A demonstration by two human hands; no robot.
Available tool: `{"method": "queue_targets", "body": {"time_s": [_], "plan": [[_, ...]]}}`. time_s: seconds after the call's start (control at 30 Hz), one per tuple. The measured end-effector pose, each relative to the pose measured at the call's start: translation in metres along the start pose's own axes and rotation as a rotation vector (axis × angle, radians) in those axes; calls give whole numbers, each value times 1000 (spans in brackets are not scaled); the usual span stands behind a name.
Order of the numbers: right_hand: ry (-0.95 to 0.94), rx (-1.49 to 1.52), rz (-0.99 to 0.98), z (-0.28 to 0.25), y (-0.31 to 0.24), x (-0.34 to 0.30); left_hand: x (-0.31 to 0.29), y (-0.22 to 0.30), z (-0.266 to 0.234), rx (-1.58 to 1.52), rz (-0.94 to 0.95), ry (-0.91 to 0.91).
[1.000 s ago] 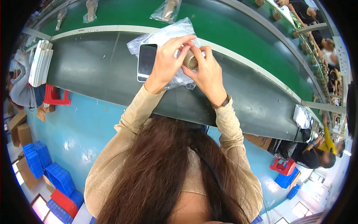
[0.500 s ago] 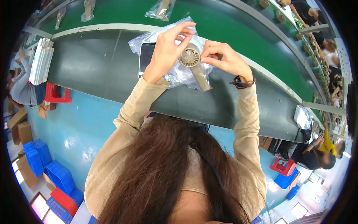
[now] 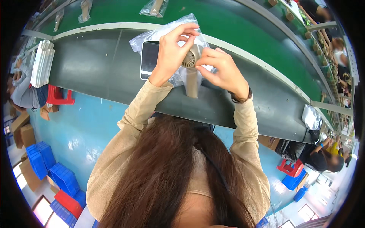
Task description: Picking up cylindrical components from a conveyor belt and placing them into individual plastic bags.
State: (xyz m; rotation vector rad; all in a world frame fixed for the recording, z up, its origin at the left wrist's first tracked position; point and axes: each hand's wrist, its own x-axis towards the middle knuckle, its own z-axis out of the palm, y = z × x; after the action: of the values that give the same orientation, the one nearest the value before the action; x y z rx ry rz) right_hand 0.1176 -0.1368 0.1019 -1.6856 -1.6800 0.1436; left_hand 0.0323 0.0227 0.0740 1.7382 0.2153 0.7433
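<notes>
A beige handheld fan [image 3: 192,83] with a round slotted head lies in a clear plastic bag [image 3: 152,36] on the dark work surface, its handle toward me. My left hand [image 3: 171,55] is at the left of the fan head, fingers curled and closed on the bag's film. At the head's right edge, my right hand [image 3: 224,72] has thumb and forefinger pinched together on the film. The thin film between the fingertips is hard to make out. A white-edged device with a dark screen [image 3: 149,60] lies partly behind my left wrist.
Beyond the pale rail lies a green belt [image 3: 224,22] with more bagged beige fans [image 3: 154,7]. A stack of white pieces [image 3: 42,64] stands at the far left, a silvery bag [image 3: 311,117] at the right end. Co-workers sit at both sides.
The fan has shifted left and its handle has swung to point more straight toward me. My right hand has moved left and slightly down with it, while my left hand stays nearly in place.
</notes>
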Motion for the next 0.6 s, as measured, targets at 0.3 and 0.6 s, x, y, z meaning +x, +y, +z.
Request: {"method": "queue_targets", "body": {"time_s": [0.3, 0.6], "plan": [[249, 204, 66, 6, 16, 11, 4, -12, -1, -91, -33, -82], [955, -63, 345, -7, 46, 26, -6, -29, 1, 27, 28, 114]]}}
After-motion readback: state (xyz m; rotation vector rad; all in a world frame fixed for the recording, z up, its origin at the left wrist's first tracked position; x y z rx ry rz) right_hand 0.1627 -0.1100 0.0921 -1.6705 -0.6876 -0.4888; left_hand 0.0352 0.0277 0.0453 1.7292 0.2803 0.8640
